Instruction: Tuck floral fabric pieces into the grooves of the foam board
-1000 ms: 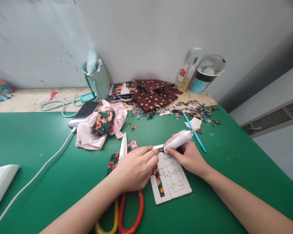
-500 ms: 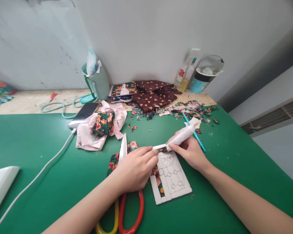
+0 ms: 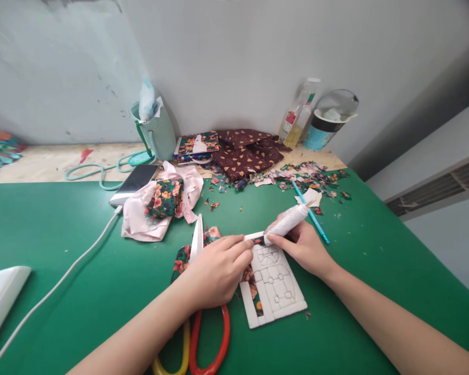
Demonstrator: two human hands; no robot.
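A white board (image 3: 275, 299) with grooved line shapes lies flat on the green table. Floral fabric strips (image 3: 254, 289) fill part of its left side and top edge. My left hand (image 3: 219, 268) is closed at the board's upper left corner, fingertips pressing there; its thumb is hidden. In my right hand (image 3: 303, 245) is a white wrapped, stick-like tool (image 3: 287, 224), slanted, its lower end at the strip along the top edge. Scissors (image 3: 226, 338) with red and yellow handles lie beneath my left hand, blades pointing away, beside dark floral fabric (image 3: 181, 262).
Pink and floral cloth (image 3: 148, 216) lies by a phone (image 3: 135, 185) with a white cable. Behind are a green cup (image 3: 160, 133), maroon fabric (image 3: 246, 153), a bottle (image 3: 295, 122) and a paper tub (image 3: 322, 130). Fabric scraps (image 3: 308, 174) and a blue pencil (image 3: 315, 221) lie right.
My right hand and the white wrapped tool have shifted slightly left along the board's top edge. My left hand, the board and the scissors look unmoved.
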